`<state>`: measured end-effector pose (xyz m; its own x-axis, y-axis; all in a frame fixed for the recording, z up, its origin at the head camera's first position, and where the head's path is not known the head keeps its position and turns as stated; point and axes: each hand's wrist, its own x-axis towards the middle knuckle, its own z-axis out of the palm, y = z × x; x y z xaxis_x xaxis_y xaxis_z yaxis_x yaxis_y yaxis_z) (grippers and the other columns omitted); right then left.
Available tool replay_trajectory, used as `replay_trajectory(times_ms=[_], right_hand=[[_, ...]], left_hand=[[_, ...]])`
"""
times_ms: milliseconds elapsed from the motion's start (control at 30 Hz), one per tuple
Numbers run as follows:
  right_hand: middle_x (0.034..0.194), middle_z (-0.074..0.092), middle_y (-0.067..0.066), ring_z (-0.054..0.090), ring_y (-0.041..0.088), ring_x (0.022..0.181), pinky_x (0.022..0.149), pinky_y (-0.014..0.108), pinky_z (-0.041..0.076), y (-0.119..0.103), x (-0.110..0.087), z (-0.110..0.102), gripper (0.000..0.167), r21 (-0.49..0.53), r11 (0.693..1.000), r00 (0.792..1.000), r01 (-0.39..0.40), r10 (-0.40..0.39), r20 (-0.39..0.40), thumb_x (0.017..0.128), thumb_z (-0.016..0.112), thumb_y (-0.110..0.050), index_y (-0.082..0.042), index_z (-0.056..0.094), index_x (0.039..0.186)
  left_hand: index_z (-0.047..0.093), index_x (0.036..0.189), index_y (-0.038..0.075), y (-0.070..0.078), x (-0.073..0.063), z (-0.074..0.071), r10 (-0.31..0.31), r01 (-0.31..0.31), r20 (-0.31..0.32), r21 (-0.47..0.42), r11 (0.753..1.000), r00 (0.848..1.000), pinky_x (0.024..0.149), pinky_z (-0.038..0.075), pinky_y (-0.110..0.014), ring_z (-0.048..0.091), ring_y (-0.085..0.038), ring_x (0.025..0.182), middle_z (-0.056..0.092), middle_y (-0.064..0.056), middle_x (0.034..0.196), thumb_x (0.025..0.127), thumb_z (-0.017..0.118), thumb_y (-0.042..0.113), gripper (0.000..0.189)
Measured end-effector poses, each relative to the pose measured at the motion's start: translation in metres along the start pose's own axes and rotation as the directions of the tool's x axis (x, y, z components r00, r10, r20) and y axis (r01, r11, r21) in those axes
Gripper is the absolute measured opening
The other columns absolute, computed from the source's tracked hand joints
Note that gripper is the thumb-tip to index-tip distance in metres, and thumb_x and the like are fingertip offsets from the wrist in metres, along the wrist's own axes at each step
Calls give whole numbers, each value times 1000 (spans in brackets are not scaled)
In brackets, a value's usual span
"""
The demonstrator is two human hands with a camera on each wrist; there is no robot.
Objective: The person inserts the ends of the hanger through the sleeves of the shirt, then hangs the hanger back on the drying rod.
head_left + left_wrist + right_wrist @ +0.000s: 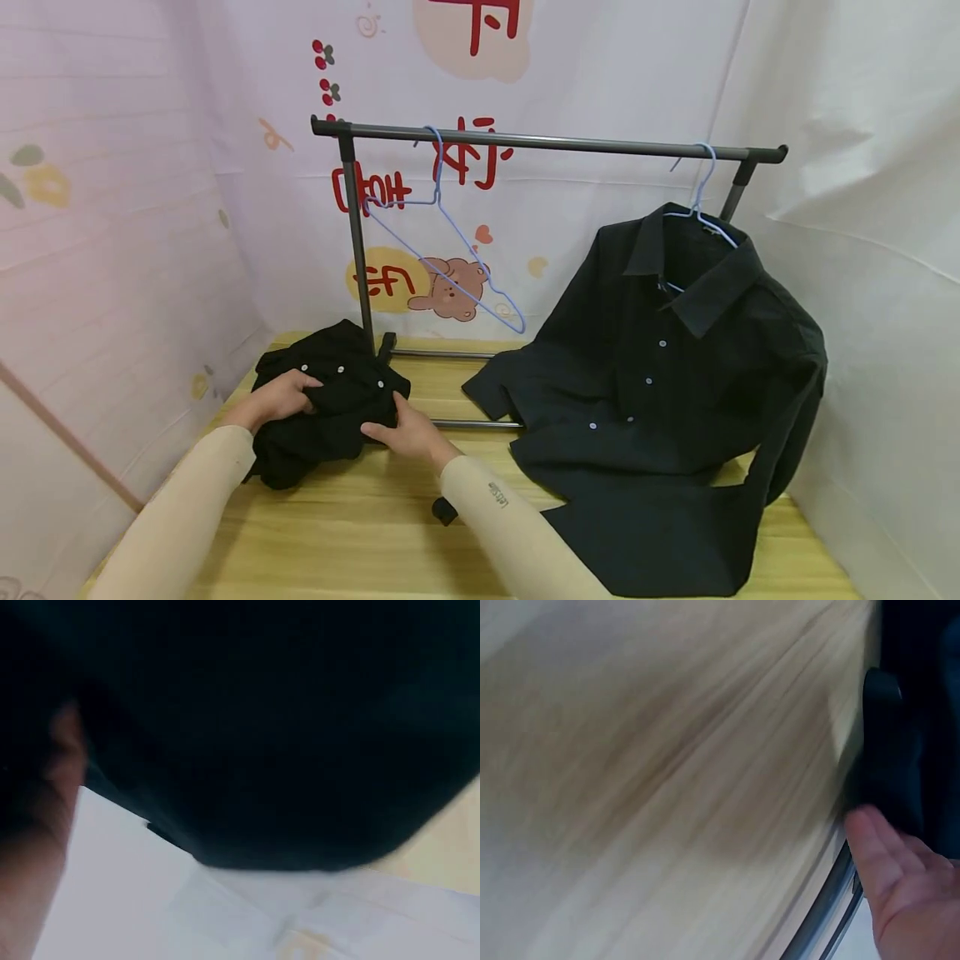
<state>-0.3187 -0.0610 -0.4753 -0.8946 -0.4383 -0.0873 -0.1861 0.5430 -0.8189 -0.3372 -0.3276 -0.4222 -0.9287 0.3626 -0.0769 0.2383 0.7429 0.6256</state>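
A bunched black shirt (337,417) with small white buttons lies at the left end of the wooden table. My left hand (279,397) grips its left part, fingertips sunk in the folds; in the left wrist view the dark cloth (285,750) fills most of the picture beside the blurred hand (45,817). At the shirt's right edge, my right hand (411,429) holds the cloth with thumb and fingers apart around it. The right wrist view has the right hand (907,892) against the black fabric (892,765), its thumb hidden.
Behind stands a grey metal rack (555,143). An empty blue hanger (450,229) hangs tilted from its rail. To the right, another black shirt (675,375) hangs on a blue hanger (702,187), its lower part spread on the table (360,533). A black rack foot (444,510) lies near my right forearm.
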Motion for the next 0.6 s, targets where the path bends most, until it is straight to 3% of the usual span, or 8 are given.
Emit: replay_trajectory(times_ms=[33,100,200,333,500,533,600], right_hand=[[155,38,11,41,24,139,110,41,35,0,-1,-1,92,39,999,1000,2,-2,10,93,61,-58,-11,17,159],[158,32,11,37,23,141,111,41,34,1,-3,-4,98,116,993,1000,3,-6,22,91,61,-61,-12,12,160],[158,30,11,42,22,137,106,41,41,0,-3,-9,99,257,966,999,17,-24,25,91,63,-59,-14,9,161],[150,43,9,51,20,128,98,38,48,-5,-3,-15,78,401,911,995,101,-99,-28,95,66,-43,-12,28,156],[131,57,6,57,20,119,98,35,47,-9,-16,-27,48,427,881,970,205,-126,-207,95,69,-20,-7,49,136],[128,59,6,58,20,118,97,35,48,-9,-21,-30,44,414,884,959,218,-116,-258,94,70,-18,-6,51,132],[121,61,7,59,22,113,93,36,50,-8,-30,-36,39,384,891,928,242,-97,-359,93,71,-16,-6,53,126]], left_hand=[[72,85,2,7,2,0,44,-44,8,-28,999,999,88,43,-38,60,-28,86,65,-10,87,78,66,-9,14],[67,74,6,21,7,3,118,-116,21,-66,991,993,80,39,-34,52,-20,74,57,-2,76,79,69,-8,14],[72,80,8,40,13,9,214,-212,19,-77,974,977,74,38,-29,50,-16,74,61,-2,81,82,69,-7,15],[78,86,11,63,23,17,326,-327,-42,-43,944,945,79,40,-27,57,-16,82,67,0,87,85,68,-7,20],[80,85,12,99,35,31,422,-424,-118,12,906,899,81,45,-32,60,-18,86,67,2,91,88,69,-4,19],[80,85,12,107,37,34,443,-443,-134,33,896,887,81,46,-33,60,-18,86,66,2,91,88,69,-4,20],[80,86,12,122,40,40,505,-496,-168,96,863,846,80,48,-36,61,-18,86,65,2,92,87,70,-6,21]])
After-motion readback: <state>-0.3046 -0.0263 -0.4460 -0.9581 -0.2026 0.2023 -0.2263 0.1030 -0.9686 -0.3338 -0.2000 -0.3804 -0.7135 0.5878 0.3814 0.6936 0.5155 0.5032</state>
